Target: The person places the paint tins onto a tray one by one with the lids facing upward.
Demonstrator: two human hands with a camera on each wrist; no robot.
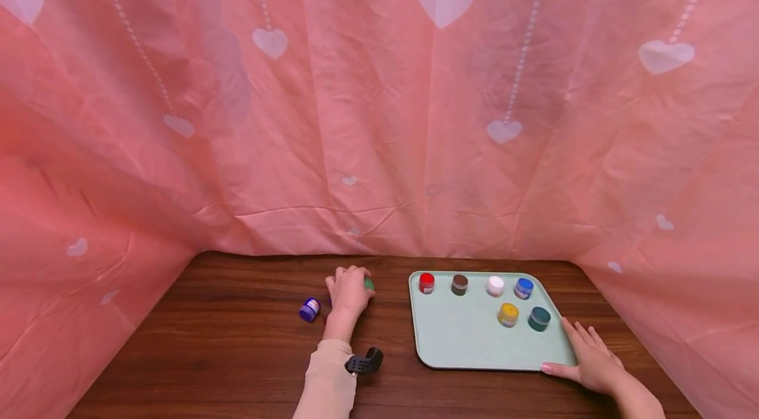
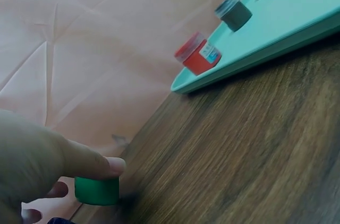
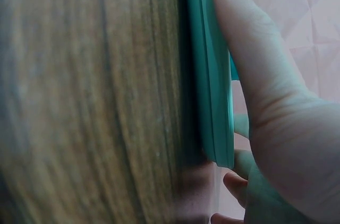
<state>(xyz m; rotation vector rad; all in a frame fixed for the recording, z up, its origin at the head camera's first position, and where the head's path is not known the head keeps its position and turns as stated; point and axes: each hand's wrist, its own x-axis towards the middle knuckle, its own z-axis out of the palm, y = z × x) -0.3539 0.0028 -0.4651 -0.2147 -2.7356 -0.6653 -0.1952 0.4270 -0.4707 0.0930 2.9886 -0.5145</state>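
Cream sleeve [image 1: 327,379]: nearest my head camera, with a black wrist mount [image 1: 365,361] strapped on.
Left hand [image 1: 348,292]: curled round a green paint jar [image 1: 369,284], on the table's [image 1: 237,346] left part; I judge the grip suits a small round body. Whether the jar is lifted, I cannot tell.
Purple paint jar [image 1: 309,309]: on the wood, just left of that hand.
Right hand [image 1: 597,361]: spread wide at the near right corner of the pale green tray [image 1: 456,348], gripping no jar; I read it as steadying the tray.
Tray jars: red [image 1: 426,283], brown [image 1: 459,284], white [image 1: 495,285] and blue [image 1: 524,288] behind, yellow [image 1: 508,315] and dark green [image 1: 539,319] in front; the gaps presumably leave finger room.
Left wrist view: gives me the green jar's side, mostly hidden from the head, and a dark blue edge below that I cannot identify.
Right wrist view: shows the thumb [image 3: 260,54] laid over the tray rim, tiny from above.
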